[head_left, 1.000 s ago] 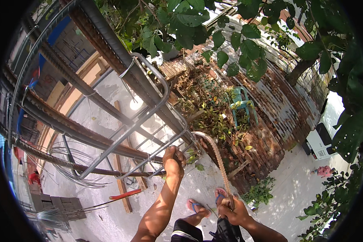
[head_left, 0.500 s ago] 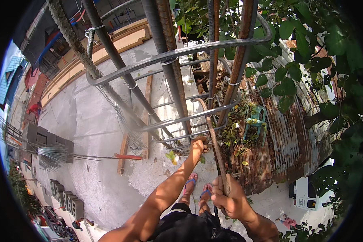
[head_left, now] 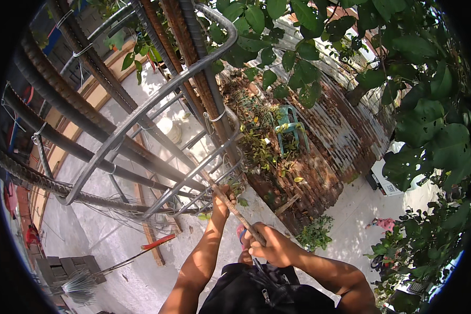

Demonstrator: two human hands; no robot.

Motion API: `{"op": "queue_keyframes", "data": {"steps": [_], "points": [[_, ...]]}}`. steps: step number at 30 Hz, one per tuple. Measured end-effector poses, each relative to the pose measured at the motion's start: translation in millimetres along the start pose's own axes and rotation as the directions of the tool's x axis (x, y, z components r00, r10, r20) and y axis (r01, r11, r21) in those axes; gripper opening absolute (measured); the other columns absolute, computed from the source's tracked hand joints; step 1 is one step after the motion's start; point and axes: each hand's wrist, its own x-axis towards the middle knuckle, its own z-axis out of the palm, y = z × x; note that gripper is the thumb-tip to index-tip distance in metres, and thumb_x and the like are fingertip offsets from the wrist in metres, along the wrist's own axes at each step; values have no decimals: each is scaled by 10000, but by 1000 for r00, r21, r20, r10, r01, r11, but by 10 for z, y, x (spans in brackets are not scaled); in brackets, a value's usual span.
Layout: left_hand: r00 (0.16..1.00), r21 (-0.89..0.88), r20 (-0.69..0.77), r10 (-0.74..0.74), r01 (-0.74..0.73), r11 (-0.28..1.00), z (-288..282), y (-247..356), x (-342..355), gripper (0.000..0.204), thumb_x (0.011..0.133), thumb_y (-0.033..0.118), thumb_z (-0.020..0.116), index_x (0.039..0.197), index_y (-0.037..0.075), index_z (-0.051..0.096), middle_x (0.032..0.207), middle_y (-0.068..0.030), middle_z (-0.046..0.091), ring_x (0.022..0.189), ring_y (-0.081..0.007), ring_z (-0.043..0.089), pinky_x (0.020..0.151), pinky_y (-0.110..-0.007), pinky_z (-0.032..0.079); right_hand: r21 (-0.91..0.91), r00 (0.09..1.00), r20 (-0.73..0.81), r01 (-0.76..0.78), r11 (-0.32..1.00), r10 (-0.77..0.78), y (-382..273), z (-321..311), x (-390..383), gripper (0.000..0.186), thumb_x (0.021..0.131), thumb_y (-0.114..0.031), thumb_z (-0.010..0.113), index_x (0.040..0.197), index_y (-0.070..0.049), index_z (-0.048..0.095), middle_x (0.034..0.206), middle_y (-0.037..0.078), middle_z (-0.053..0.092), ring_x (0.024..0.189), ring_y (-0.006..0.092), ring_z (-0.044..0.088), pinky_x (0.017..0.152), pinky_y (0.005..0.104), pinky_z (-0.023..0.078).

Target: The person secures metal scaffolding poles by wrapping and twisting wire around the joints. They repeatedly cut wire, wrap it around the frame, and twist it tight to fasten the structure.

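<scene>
beside the rebar cage (head_left: 136,113) | right hand (head_left: 272,245): fingers gripping ribbed rod (head_left: 239,215) | left hand (head_left: 221,205): fingers' hold unclear

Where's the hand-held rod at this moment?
Just below centre in the head view, the rod slants from the right hand up and leftward past the left hand, toward the rebar cage.

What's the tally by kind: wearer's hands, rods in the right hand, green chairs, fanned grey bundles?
Left hand and right hand: 2
Held rod: 1
Green chair: 1
Fanned grey bundle: 1
Total: 5
</scene>
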Motion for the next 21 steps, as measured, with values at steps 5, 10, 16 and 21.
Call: {"op": "queue_keyframes", "data": {"steps": [5,10,16,21], "points": [[994,-27,-78,76,-78,997,146,-83,33,151,883,179,583,809,54,544,606,-54,528,475,-171,515,378,-288,409,-222,980,11,196,955,-199,-82,-226,-225,259,817,-18,541,1066,1,473,868,72,543,812,159,561,716,297,447],[989,-8,-77,128,-129,992,268,-121,17,181,889,211,577,813,51,539,591,-71,533,459,-193,507,367,-290,392,-301,941,-73,294,907,-330,-166,-339,-159,344,814,-28,513,1129,52,399,656,139,620,574,342,619,598,396,493],[964,52,-190,188,-181,982,344,-198,88,235,958,232,412,874,32,500,583,-91,513,471,-204,470,429,-323,379,199,981,168,-130,971,97,10,-455,-38,450,850,-143,568,1195,70,374,820,74,568,825,142,585,746,323,471],[923,184,-197,331,-297,937,423,-446,88,224,941,239,438,848,42,492,599,-96,544,470,-214,507,432,-315,397,-4,958,237,170,986,-164,-46,-566,30,467,773,-159,552,1172,12,379,816,194,581,798,378,606,704,464,428]]}}
